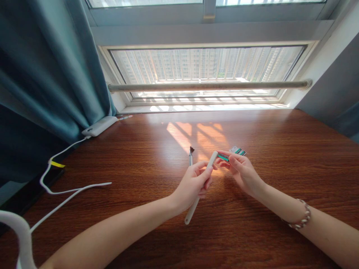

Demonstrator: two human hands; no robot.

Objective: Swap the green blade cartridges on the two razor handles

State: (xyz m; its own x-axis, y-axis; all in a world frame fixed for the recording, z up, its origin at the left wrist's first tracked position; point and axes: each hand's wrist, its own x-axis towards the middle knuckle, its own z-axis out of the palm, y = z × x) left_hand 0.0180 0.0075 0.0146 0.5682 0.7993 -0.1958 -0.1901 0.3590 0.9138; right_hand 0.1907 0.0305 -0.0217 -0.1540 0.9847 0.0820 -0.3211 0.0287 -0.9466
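Observation:
A long cream-coloured handle (192, 212) with a small hole at its lower end runs tilted through my left hand (193, 183), whose fingers are wrapped around it. My right hand (242, 173) pinches a slim green-and-dark strip (223, 157) close beside the handle's upper end. Whether strip and handle touch, I cannot tell. Just behind the right fingers lies a clear pack (238, 150) with similar green-and-dark pieces. Beyond my left hand, a slim silver tool (191, 158) with a dark tip lies on the table, its lower part hidden.
The brown wooden table (134, 157) reaches to a window with a horizontal rail (207, 86). At the left are a blue curtain (53, 67), a white box-like device (100, 126) and a white cable (70, 190). A curved white tube (17, 220) stands at the lower left.

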